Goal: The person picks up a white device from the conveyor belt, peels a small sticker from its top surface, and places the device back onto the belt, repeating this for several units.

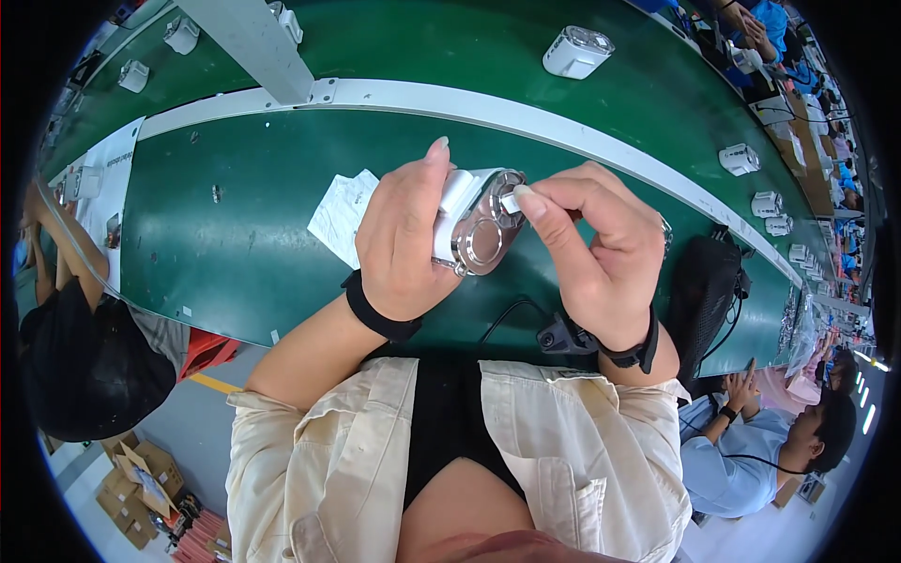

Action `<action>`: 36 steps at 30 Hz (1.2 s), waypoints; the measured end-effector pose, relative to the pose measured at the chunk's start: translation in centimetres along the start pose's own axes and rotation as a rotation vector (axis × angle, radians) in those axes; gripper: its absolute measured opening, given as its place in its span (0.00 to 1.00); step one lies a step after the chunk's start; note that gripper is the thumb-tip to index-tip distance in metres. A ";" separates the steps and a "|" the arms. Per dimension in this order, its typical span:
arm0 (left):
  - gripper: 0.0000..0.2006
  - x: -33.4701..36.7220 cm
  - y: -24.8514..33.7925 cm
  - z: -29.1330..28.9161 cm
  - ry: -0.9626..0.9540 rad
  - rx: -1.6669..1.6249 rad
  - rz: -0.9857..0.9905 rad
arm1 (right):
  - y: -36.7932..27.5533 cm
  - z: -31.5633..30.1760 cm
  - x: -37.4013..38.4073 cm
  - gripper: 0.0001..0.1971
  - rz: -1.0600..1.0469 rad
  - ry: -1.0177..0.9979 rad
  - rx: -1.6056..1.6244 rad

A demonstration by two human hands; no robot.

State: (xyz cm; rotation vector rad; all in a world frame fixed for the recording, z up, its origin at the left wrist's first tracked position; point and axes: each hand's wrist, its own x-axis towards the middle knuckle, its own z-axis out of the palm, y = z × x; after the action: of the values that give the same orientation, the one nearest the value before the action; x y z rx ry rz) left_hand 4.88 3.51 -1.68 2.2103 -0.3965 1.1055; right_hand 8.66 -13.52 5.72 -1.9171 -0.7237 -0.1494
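My left hand [405, 235] is wrapped round a small white appliance [481, 235] and holds it tilted above the green workbench. The appliance has a shiny chrome-edged face with round parts; its exact kind does not show. From the right, my right hand [601, 249] pinches a small white piece [511, 201] between thumb and forefinger, against the upper part of that shiny face. Whether the piece is paper, film or cloth is too small to tell. A crumpled white sheet [340, 214] lies on the bench just left of my left hand.
A white rail [450, 97] separates the green bench [235, 216] from a green belt beyond, where similar white appliances [574, 56] stand. A black case [702, 286] and a small dark device [556, 338] with a cable lie at right. People [765, 446] sit on both sides.
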 end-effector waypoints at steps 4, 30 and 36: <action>0.45 0.1 -0.1 0.1 0.011 0.037 0.022 | -0.1 0.0 0.1 0.02 -0.098 0.021 -0.126; 0.33 0.4 -0.8 0.8 0.102 0.097 0.157 | 0.3 -0.6 0.5 0.10 -0.316 -0.050 -0.431; 0.31 0.7 -0.9 0.5 0.024 0.160 0.205 | 0.3 -0.8 0.7 0.13 -0.338 -0.059 -0.434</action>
State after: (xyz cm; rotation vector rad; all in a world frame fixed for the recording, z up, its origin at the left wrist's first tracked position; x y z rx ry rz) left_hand 6.05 3.85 -1.70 2.3328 -0.5509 1.3108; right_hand 9.56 -14.02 6.16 -2.1964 -1.1241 -0.4965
